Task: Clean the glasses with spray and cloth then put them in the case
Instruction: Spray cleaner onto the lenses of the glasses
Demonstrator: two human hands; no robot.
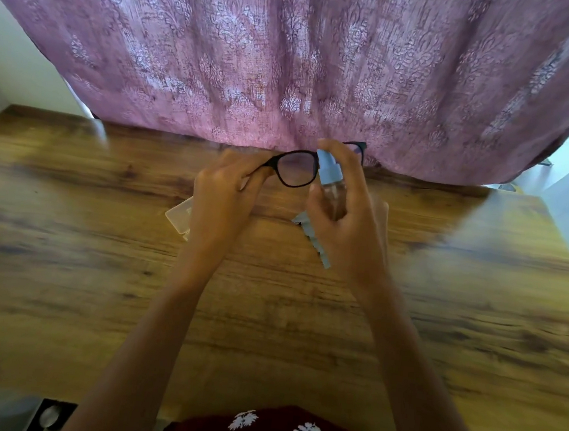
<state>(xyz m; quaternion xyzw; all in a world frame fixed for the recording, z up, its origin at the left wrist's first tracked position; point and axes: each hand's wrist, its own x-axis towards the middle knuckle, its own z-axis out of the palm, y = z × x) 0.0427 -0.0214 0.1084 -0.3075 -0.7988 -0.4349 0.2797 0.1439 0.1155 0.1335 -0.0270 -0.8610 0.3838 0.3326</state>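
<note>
Black-framed glasses (296, 168) are held up above the wooden table (301, 320); my left hand (225, 193) pinches them at their left hinge. My right hand (345, 213) grips a small clear spray bottle (330, 181) with a light-blue top, index finger on the nozzle, right in front of the right lens, which it partly hides. A light-blue cloth (311, 241) lies on the table under my right hand, mostly covered. A pale translucent case (181, 215) lies on the table beneath my left hand, only its left end showing.
A mauve patterned curtain (289, 61) hangs along the table's far edge, just behind the glasses. White walls stand at both sides. A dark object with a round part (50, 415) sits at the near-left edge.
</note>
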